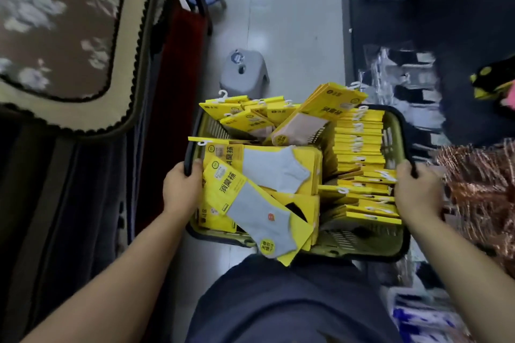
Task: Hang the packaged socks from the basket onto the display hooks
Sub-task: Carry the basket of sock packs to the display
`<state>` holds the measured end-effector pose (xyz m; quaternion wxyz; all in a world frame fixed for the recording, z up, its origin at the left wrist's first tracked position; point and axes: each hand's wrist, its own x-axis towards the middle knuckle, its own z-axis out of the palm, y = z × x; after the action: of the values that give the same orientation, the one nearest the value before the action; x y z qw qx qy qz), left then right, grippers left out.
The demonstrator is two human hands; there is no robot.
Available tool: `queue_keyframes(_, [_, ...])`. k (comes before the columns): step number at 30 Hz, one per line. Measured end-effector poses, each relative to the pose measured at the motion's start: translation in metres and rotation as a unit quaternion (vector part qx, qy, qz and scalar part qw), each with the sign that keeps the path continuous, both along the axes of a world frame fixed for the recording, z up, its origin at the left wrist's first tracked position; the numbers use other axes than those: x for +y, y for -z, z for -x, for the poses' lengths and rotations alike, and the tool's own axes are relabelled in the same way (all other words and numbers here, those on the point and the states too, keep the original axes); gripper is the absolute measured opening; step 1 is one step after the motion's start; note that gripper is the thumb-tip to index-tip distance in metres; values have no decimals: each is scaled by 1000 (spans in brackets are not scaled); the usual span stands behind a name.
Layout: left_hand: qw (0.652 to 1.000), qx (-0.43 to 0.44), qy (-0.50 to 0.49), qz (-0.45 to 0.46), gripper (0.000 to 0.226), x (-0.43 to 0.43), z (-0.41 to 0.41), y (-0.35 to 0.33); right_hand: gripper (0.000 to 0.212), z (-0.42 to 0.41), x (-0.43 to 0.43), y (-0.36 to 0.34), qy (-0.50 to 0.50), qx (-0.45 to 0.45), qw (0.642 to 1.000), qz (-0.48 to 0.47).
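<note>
left grip point(181, 189): fingers curled round basket point(362, 243) handle | right grip point(415, 192): clasps opposite handle | packaged socks point(359, 147): heaped in basket between both grips | top pack point(250, 203): just beside left grip, long axis slanting from it toward the body | nearer hand: left

I can read the large black characters 消臭袜 on the yellow card of the front sock pack point(259, 211). The same three show, partly covered, on the pack behind it point(278, 167) and again on the tilted pack point(315, 117) at the far end of the basket point(391, 133). The round sticker point(267, 248) on the front pack's grey toe has print too small for me to read.
</note>
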<state>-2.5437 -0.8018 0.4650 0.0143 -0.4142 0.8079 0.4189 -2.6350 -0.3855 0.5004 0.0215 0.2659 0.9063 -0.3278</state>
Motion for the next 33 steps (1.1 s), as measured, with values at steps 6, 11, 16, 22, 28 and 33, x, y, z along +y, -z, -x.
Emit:
queue_keyframes(6, [1000,4,27,-5,42,-20,160,-11,44,138,-14,-3,22,17,999,16])
queue_keyframes(11, [999,4,53,0,41,-19,299,-7,43,254,-10,10,54,8,998,33])
queue_keyframes(16, [996,1,88,10,41,-13,440,-1,42,363,-1,19,90,-12,995,37])
queue_keyframes(22, [988,-6,152,9,43,-1,607,7,40,465,6,34,156,-19,987,40])
queue_keyframes(28, [964,-36,262,20,43,20,779,28,39,546,4,63,255,-32,966,18])
queue_keyframes(33, [932,-49,358,25,39,50,887,34,39,579,-2,76,346,-57,936,21])
